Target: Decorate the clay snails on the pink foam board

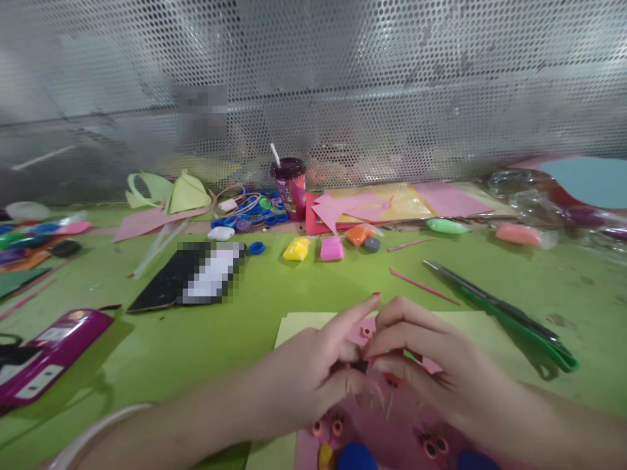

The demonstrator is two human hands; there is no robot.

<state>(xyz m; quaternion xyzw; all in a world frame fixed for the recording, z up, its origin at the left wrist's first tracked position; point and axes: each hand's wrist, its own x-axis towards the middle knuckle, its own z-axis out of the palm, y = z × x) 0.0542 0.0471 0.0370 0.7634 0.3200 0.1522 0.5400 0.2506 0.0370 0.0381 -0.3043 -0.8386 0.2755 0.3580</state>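
My left hand [313, 372] and my right hand [421, 359] meet fingertip to fingertip over a pink craft piece [392, 437] lying on a pale yellow sheet [304, 323]. Both hands have their fingers pinched together on a tiny dark piece between them; what it is I cannot make out. My left forefinger sticks out straight. The pink piece carries small round pink eyes and blue clay blobs [357, 457] near the bottom edge.
Green-handled scissors [509, 320] lie to the right. Yellow [297, 249], pink [332, 249] and orange [360, 234] clay lumps sit beyond the hands. A lidded cup [290, 186] stands by a stack of coloured paper [392, 205]. A black phone [186, 277] and a purple box [49, 356] lie at left.
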